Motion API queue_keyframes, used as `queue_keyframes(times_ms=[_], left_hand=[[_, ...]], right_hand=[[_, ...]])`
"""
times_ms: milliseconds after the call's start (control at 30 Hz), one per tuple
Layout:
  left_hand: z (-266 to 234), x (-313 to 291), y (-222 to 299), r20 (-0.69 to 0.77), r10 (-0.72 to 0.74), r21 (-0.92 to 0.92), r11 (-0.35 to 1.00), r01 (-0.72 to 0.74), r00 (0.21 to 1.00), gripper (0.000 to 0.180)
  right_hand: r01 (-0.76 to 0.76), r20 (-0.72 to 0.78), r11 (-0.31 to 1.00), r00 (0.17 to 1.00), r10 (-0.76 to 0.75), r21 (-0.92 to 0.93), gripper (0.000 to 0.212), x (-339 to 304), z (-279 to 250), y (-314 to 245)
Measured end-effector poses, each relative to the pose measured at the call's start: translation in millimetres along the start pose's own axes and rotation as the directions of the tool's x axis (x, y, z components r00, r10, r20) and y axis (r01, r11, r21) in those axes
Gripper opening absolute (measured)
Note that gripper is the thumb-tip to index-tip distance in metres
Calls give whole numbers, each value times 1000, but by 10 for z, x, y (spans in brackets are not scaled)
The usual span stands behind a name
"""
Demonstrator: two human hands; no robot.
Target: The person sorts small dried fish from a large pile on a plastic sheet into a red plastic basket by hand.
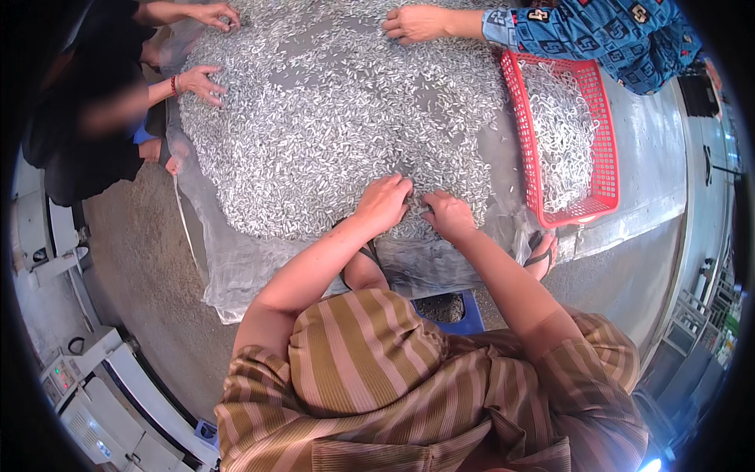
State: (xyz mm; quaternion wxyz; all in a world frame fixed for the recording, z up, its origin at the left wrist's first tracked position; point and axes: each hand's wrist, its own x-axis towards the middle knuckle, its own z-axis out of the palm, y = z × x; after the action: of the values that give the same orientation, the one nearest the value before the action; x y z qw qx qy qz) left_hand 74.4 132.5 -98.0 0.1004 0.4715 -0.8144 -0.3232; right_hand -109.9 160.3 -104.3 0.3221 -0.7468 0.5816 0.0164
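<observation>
A wide layer of small silvery-white pieces (299, 157) covers a clear plastic sheet (252, 271) in front of me. My left hand (384, 204) rests at the near edge of the layer, fingers curled down into the pieces. Just right of it, a small gap away, my right hand (451, 215) has thumb and fingers drawn together over the same pieces. Whatever either hand grips is too small or too hidden to name. A darker, thinner patch of the layer shows around my fingertips.
Right of the layer stands a red perforated basket (537, 169) holding white curved pieces (562, 141). Across from me reach a co-worker's hand (417, 23) in a blue sleeve and, at left, another person's two hands (200, 82). A blue container (472, 315) with dark bits sits below my arms.
</observation>
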Motion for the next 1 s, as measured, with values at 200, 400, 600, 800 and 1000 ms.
queue_keyframes(times_ms=[200,400,600,800,1000], left_hand=[[106,-73,110,38,161,-17,987,-161,986,20],[13,-132,36,202,212,74,970,-231,956,27],[-47,-27,-324,151,224,399,877,-267,963,33],[-401,446,-524,-187,169,553,832,-38,968,25],[259,722,312,121,688,243,678,-693,716,28]], right_hand=[[-66,-148,993,986,80,94,14,2,-107,212],[27,-168,993,986,-7,116,16,-27,-78,210],[-71,-137,996,987,78,58,14,35,15,155],[-118,-495,982,851,175,144,16,63,-740,459],[-114,-612,974,762,213,198,22,73,-1044,627]])
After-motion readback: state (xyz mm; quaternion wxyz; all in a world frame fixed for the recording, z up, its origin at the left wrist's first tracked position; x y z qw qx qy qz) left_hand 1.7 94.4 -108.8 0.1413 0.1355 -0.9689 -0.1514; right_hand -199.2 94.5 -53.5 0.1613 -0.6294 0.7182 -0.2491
